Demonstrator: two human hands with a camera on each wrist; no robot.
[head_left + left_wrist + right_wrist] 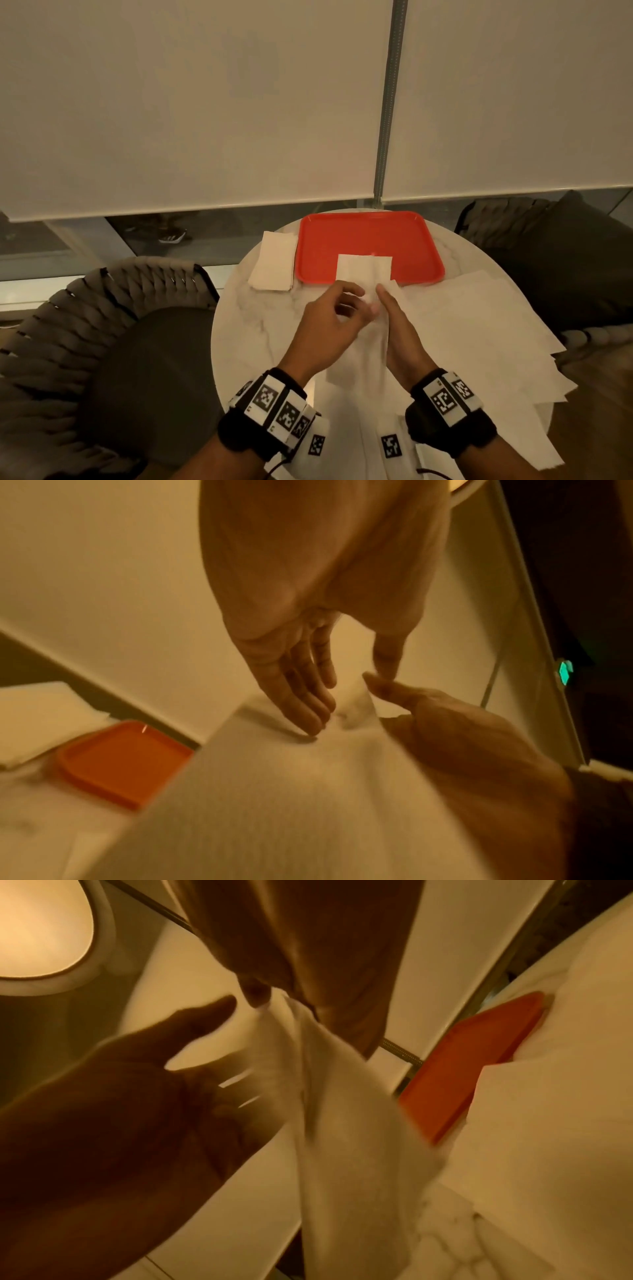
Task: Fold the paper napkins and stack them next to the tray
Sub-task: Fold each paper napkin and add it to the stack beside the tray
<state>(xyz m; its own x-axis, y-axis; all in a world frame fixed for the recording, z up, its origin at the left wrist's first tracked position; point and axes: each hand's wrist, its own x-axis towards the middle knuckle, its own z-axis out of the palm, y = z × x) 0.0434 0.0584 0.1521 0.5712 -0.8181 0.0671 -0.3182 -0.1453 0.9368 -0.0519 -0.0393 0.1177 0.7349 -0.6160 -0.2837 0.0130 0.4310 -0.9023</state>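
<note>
Napkin (pixel 363 274): thin, limp paper that tears easily, so take it by corners or edges. It is held above the surface, its far end over the tray (pixel 370 236), long axis running away from the person. Left hand (pixel 329 329) pinches its middle; right hand (pixel 400 325) lies flat-fingered alongside. Folded stack (pixel 274 262) sits just left of the tray.

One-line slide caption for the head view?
Both hands fold a white paper napkin before the red plastic tray.
</note>
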